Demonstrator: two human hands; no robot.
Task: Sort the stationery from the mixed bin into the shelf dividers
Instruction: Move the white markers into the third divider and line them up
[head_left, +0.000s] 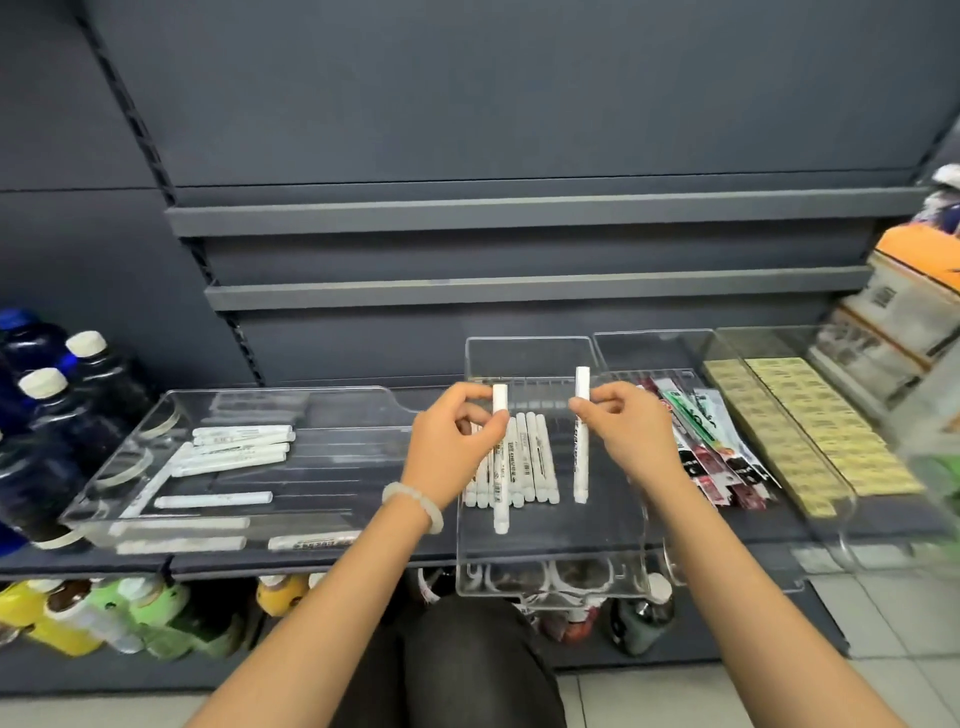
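We've got a white marker (500, 462) pinched in our left hand (457, 447), another marker (581, 436) pinched in the right hand (623, 431), both over the clear tray (550, 566).

Dark blue bottles (39, 415) with pale caps stand at far left on the shelf (363, 564). Below the shelf lie yellow and green bottles (104, 613), with further dark bottles (644, 618) to the right. Two bare grey upper shelves (519, 215) run across the dark back panel (467, 88). Stacked printed boxes (893, 322), one orange-topped, stand blurred at far right. Pale floor tiles (883, 623) show at lower right.
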